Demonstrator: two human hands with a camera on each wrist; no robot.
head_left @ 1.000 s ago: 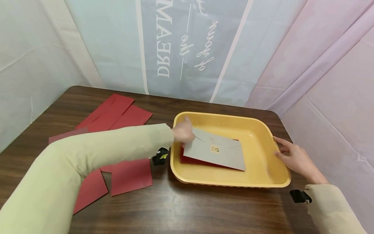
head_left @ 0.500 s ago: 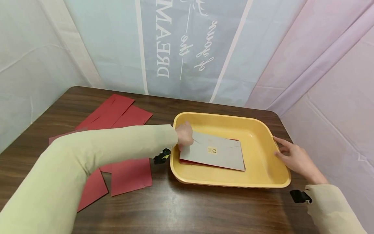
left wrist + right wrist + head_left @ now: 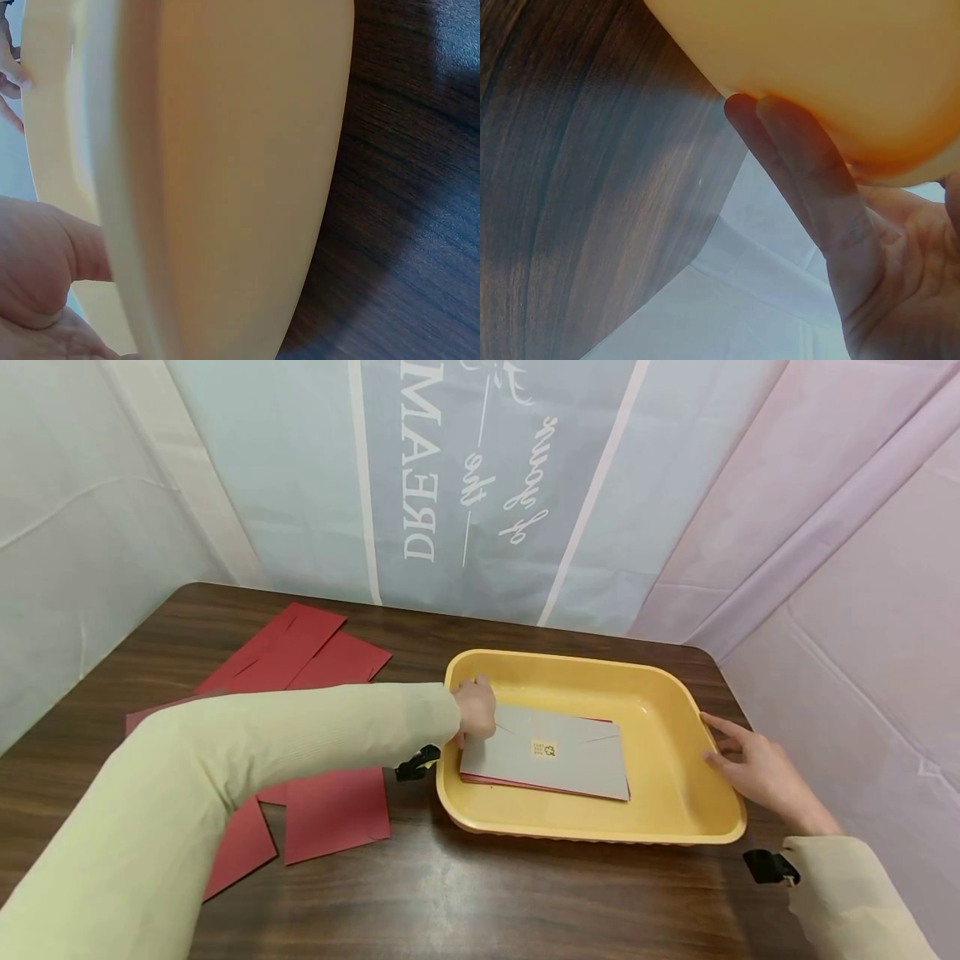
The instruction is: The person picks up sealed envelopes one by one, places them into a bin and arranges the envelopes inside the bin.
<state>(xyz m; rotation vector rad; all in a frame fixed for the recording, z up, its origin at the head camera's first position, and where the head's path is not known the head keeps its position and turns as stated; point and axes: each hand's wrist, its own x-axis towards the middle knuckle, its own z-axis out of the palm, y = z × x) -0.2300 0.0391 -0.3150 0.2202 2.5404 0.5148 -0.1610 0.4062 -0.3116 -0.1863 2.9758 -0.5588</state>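
Observation:
In the head view a grey envelope (image 3: 566, 752) with a small gold print lies flat in the yellow plastic tub (image 3: 592, 829), toward its left end. Red edges show beneath it. My left hand (image 3: 475, 706) reaches over the tub's left rim and holds the envelope's left end; its fingertips are hidden. In the left wrist view the thumb side of that hand (image 3: 37, 262) is partly behind the rim. At the tub's right side, my right hand (image 3: 757, 768) touches the outer wall with fairly straight fingers (image 3: 802, 150), as the right wrist view shows.
Several red envelopes (image 3: 337, 818) lie spread on the dark wooden table (image 3: 480, 893) left of the tub, partly covered by my left sleeve (image 3: 300, 727). Printed cloth (image 3: 480, 485) hangs behind the table, and pale cloth (image 3: 892, 635) hangs at the right.
The grey envelope has slid slightly left and down with my left hand, and now lies flatter over the red edges. My right hand has stayed at the tub's side.

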